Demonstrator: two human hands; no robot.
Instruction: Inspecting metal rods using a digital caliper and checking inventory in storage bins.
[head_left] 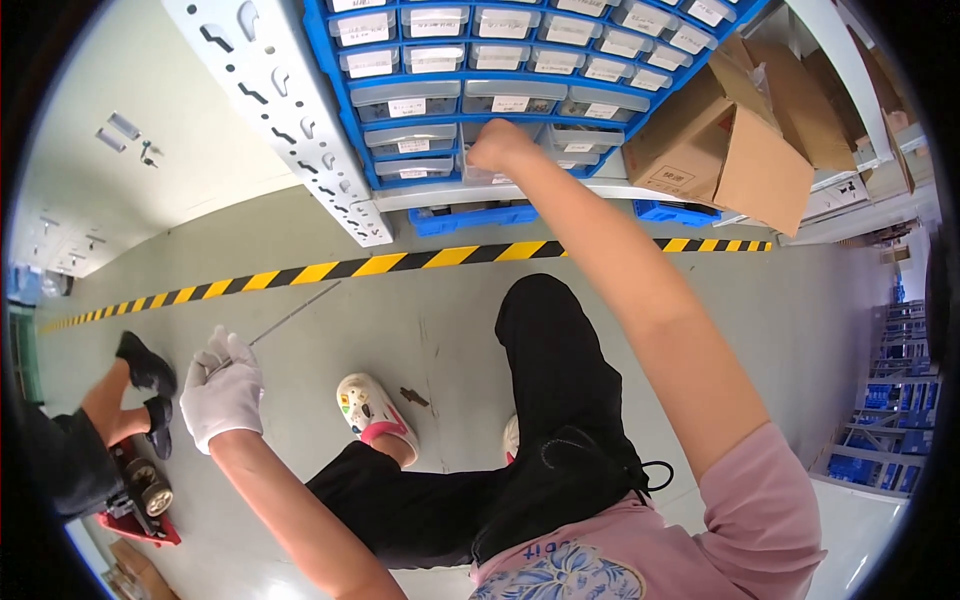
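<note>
My right hand [500, 148], bare, reaches into a pulled-out translucent drawer [486, 178] low in a blue parts cabinet [553, 117]. Its fingers dip behind the drawer's front, so what they touch is hidden. Out to the left, well away from the cabinet, my left hand [222, 392] wears a white glove. Those gloved fingers are closed around a thin grey rod [296, 312], which slants up and to the right above the floor.
Labelled drawers fill the cabinet; open cardboard boxes [715, 150] sit to its right. A perforated white post [290, 120] stands at its left. Yellow-black tape [400, 262] crosses the floor. At far left are another person's legs [105, 400] and a red wheeled thing [150, 490].
</note>
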